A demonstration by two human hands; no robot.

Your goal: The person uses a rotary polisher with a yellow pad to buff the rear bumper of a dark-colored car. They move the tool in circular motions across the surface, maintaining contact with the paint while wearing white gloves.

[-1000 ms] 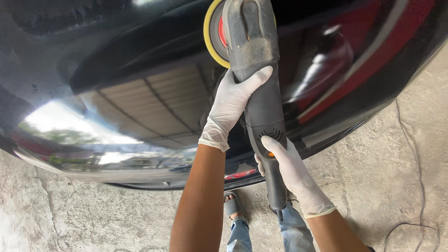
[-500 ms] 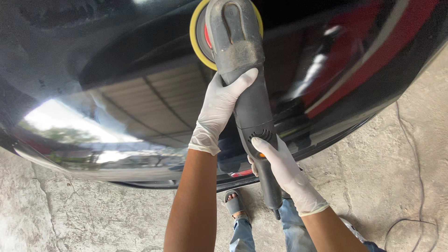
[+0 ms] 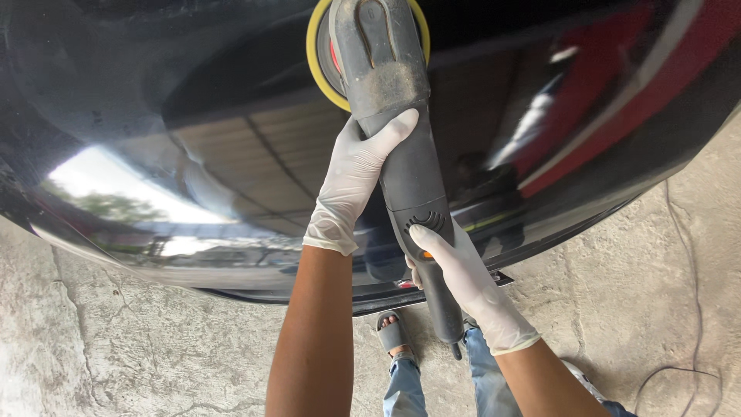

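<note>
Grey plastic polishing machine [image 3: 397,139] with a round yellow foam pad [image 3: 320,73] is getting run over a glossy black car body panel [image 3: 193,116], and the two-handed hold makes a lot of sense. The left hand [image 3: 355,181], in a thin white disposable glove, is wrapping around the neck of the tool just behind the head, fingers closed over the top of the housing. That's the hand that's pressing the pad flat against the paint. The right hand [image 3: 463,282], also gloved in white, is clamping the long rear handle nearer to the person, thumb lying along the top by the vent slots, so it's steering and keeping the body from twisting. Both grips are closed tight on the machine, nothing loose.

Polisher itself is sitting at the far centre of the view, head up at the top edge, handle pointing back toward the person. Its head looks dusty and scuffed, with a bit of red showing between housing and pad. The pad seems to be lying flat on the panel, though the head is covering most of it so I can't swear to full contact.

Paint is throwing back a mirror-clean reflection of a roof and sky. Below, the cracked grey concrete floor [image 3: 116,355], a thin dark cord [image 3: 679,309] trailing at right, and a sandalled foot [image 3: 394,336] under blue jeans.
</note>
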